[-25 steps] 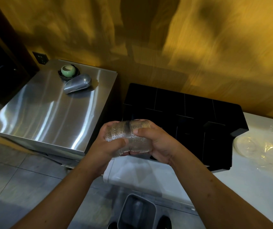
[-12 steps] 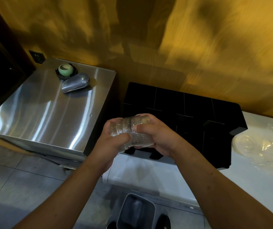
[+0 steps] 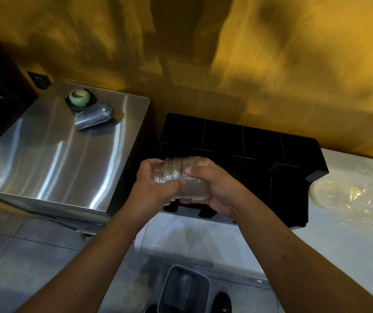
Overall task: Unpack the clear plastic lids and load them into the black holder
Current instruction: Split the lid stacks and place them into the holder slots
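Observation:
A stack of clear plastic lids (image 3: pixel 181 175) lies sideways between both my hands, just in front of the black holder (image 3: pixel 260 150). My left hand (image 3: pixel 156 188) grips the stack's left end. My right hand (image 3: pixel 217 188) wraps its right end, thumb across the top. The black holder has several dark compartments and stands on the white counter (image 3: pixel 237 247) against the yellow wall. Its front left slots are partly hidden behind my hands and the lids.
Crumpled clear plastic wrapping (image 3: pixel 362 197) lies on the counter right of the holder. A steel cabinet top (image 3: pixel 52 159) at left carries a metal scoop (image 3: pixel 94 118) and a green bowl (image 3: pixel 79 98). A grey bin (image 3: pixel 183 290) stands on the tiled floor below.
Both hands and the lid stack have risen slightly toward the holder's front. The grip on the stack has shifted a little; the holder and counter stay put.

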The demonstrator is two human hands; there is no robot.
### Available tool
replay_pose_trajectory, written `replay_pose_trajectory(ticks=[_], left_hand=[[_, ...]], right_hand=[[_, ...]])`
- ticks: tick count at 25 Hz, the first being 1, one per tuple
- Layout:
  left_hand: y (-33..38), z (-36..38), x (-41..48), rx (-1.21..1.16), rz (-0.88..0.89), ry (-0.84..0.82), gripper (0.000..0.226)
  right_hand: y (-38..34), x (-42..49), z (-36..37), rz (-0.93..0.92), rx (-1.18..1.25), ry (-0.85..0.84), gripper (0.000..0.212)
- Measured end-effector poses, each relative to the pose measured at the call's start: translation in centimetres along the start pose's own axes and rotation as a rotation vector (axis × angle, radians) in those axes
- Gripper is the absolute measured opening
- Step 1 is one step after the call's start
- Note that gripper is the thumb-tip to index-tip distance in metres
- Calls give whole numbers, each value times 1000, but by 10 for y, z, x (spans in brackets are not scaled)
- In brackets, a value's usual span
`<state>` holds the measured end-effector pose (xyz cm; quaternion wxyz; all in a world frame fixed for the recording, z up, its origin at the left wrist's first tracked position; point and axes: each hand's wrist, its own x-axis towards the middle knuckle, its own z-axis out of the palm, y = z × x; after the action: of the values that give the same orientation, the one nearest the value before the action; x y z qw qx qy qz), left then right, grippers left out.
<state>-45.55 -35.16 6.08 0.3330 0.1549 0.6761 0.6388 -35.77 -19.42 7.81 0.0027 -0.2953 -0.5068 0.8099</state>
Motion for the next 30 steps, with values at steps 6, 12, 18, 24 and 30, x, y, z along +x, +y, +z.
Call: replay_pose_trajectory(ticks=[6,12,18,24,30], left_hand=[[-7,-1,-6,47,64,49,71],[-12,1,-5,122,103,97,68],[-12,2,-8,118,146,225,73],[-5,-1,-15,210,191,162,64],[-3,-9,-19,259,224,118,95]], right_hand=[[6,-5,-4,-2,28,11,55],[11,-2,-1,-18,33,35,54],[16,1,2,-35,56,80,53],[17,0,6,-35,70,75,57],[11,0,8,-22,39,-33,56]])
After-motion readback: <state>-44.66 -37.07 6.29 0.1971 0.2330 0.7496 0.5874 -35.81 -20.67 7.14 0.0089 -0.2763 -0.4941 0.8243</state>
